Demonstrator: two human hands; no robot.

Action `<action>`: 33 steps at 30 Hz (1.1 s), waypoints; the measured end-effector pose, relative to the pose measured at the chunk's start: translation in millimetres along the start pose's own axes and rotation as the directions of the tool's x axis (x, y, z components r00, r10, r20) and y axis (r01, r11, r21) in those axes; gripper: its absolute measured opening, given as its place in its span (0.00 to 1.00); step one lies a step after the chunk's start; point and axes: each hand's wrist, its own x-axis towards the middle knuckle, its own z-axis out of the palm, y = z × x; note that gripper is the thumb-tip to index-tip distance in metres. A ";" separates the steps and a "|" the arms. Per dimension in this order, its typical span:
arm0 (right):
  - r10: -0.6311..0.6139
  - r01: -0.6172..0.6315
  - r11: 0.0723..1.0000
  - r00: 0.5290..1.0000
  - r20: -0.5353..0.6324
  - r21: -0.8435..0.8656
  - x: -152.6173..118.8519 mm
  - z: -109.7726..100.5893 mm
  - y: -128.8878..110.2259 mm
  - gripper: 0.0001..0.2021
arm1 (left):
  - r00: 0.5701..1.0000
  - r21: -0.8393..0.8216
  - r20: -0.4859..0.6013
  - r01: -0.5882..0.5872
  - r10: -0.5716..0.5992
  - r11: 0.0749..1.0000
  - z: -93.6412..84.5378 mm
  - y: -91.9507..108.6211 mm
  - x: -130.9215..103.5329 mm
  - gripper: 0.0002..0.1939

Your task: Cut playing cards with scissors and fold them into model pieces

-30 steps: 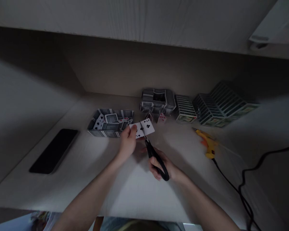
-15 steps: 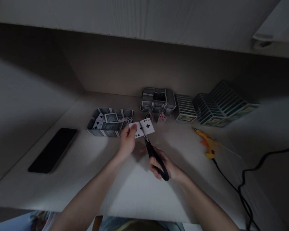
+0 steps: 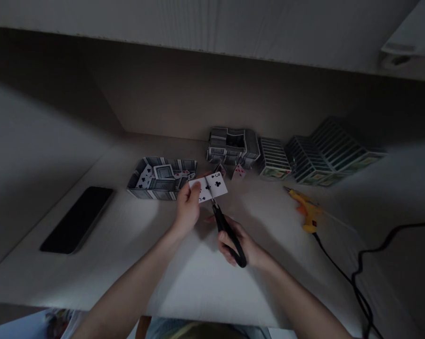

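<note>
My left hand (image 3: 188, 203) pinches the left end of a three of clubs playing card (image 3: 218, 185), thumb on top. Black-handled scissors (image 3: 230, 238) are gripped in my right hand (image 3: 241, 242), with fingers through the handle. Their blades lie across the middle of the card, pointing away from me. Just behind my left hand stands a box made of playing cards (image 3: 156, 194), holding loose cards and cut pieces. A small folded red-suit card piece (image 3: 238, 172) rests on the table beyond the card.
Along the back wall stand a hollow structure of folded cards (image 3: 217, 143) and slatted card blocks (image 3: 274, 155). A yellow glue gun (image 3: 307, 210) lies at right, its black cable (image 3: 356, 263) trailing. At left is a black phone (image 3: 77, 220). A shelf (image 3: 212, 33) overhangs the table.
The scissors' handles have swung slightly left and toward me, while the blades stay across the card. My left hand holds the card in almost the same place. The view has shifted slightly.
</note>
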 end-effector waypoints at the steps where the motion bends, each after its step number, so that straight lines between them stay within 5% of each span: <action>1: 0.002 -0.002 1.000 1.000 -0.005 0.001 0.1 0.2 -0.7 0.34 | 1.000 -0.006 0.008 -0.001 0.001 1.000 0.3 0.8 -0.3 0.17; 24: -0.011 0.010 1.000 0.999 -0.038 -0.014 1.3 -0.7 -7.3 0.28 | 1.000 0.003 -0.001 -0.003 0.003 1.000 -1.6 1.5 0.6 0.16; 33: 0.022 -0.025 0.999 0.998 -0.060 -0.046 0.7 -0.4 -10.4 0.33 | 1.000 -0.005 -0.009 0.009 -0.009 1.000 -0.7 0.5 1.7 0.16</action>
